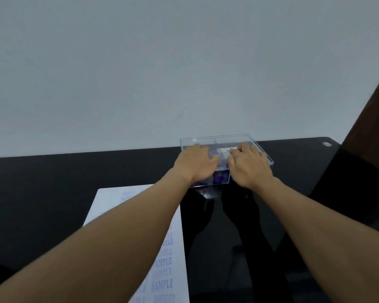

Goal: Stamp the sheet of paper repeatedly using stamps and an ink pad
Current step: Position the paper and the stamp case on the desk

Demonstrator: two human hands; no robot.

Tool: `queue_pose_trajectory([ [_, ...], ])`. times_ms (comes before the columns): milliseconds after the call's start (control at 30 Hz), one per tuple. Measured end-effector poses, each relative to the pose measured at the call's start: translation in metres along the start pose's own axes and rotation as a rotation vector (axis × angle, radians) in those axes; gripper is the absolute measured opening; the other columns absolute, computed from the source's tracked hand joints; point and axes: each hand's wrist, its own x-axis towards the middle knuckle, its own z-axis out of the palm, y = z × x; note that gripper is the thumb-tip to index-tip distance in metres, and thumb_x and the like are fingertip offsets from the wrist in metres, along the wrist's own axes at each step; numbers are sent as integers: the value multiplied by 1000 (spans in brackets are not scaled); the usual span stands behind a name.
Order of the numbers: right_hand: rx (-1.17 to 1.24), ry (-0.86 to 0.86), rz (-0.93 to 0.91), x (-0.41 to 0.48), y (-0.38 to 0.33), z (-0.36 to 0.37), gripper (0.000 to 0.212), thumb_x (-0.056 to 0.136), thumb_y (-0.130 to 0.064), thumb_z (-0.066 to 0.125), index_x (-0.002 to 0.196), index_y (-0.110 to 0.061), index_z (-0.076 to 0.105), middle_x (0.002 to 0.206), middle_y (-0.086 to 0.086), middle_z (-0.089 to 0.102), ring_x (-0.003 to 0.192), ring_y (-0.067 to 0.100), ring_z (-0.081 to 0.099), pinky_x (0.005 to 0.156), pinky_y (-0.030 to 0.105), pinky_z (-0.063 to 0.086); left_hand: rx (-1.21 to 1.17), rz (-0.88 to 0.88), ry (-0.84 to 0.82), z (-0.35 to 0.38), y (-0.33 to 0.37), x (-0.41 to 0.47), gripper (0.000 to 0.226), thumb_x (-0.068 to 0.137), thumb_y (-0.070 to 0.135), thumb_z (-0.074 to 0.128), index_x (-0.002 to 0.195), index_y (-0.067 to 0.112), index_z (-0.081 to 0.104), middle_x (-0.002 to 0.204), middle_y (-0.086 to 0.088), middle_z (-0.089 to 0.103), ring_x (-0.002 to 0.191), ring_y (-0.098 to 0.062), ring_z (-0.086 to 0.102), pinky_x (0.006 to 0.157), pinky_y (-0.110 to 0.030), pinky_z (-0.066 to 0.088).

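Head view. The sheet of paper [115,200] lies flat on the glossy black surface [53,171], to the near left, partly covered by the left forearm. It is white and carries rows of the word "SAMPLE" stamped in blue-violet ink, some prints crisp, others faint or blurred. Just beyond its far right corner stands a clear compartmented box [227,139], with violet objects [218,178] in its near compartments and a white item [225,150] in a far one. The left hand [197,165] and right hand [248,165] rest palm-down on top of the box, side by side, fingers spread and loosely bent, grasping nothing. A pale grey wall [162,62] rises behind.
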Motion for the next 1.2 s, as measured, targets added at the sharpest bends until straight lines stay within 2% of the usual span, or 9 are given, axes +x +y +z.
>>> queue_pose_trajectory([
  [100,49,-138,16,-9,-7,-18,47,102,-37,23,127,-17,57,137,8,53,127,29,47,112,51,27,-74,4,-37,-21,-8,-25,47,94,41,43,129,13,55,139,-5,54,123,-25,50,104,-39,41],
  [167,94,-137,21,-20,-13,-29,47,101,-38,22,126,-16,56,138,9,55,128,29,47,114,53,27,-92,-9,15,-34,-18,-48,46,97,35,45,134,9,51,143,-5,49,130,-24,44,107,-35,36],
  [267,202,-85,38,-46,-26,-44,42,101,-33,28,118,-12,60,129,11,60,119,31,52,105,48,38,-91,-39,35,-55,-31,-84,40,97,33,47,129,10,54,138,-6,52,122,-24,50,103,-39,43],
  [433,393,-101,41,-96,-62,-61,26,100,-31,39,105,-14,58,113,8,60,106,29,53,93,45,44,-80,-94,61,-87,-51,-153,51,99,31,51,147,18,40,154,-2,39,138,-23,42,111,-37,37],
  [633,483,-99,-20,-157,-111,-69,39,100,-27,48,136,-14,53,136,6,56,127,24,49,106,39,41,-117,-146,116,-104,-72,-240,49,101,34,50,147,22,39,153,2,40,136,-18,42,110,-34,38],
  [767,504,-145,-72,-194,-137,-72,42,99,-26,49,140,-15,50,141,4,53,130,22,47,106,35,41,-150,-205,129,-96,-90,-290,49,101,35,50,147,24,39,153,4,40,135,-16,43,107,-31,38],
  [933,472,-226,-89,-234,-153,-69,50,99,-32,50,146,-16,43,142,3,50,129,21,46,105,35,41,-171,-262,91,-78,-120,-341,51,96,37,52,144,22,42,143,5,48,123,-13,50,100,-30,44],
  [1067,372,-345,-66,-261,-152,-65,54,95,-38,54,143,-16,39,136,7,50,123,24,48,98,36,45,-207,-311,47,-64,-136,-375,48,87,41,61,132,30,49,121,12,53,104,-6,55,87,-26,48],
  [1200,324,-406,-54,-283,-150,-56,57,93,-37,56,142,-16,37,135,7,49,124,24,45,96,33,45,-195,-296,54,-49,-143,-395,52,80,42,68,128,34,50,116,15,52,110,-5,48,93,-26,45],
])
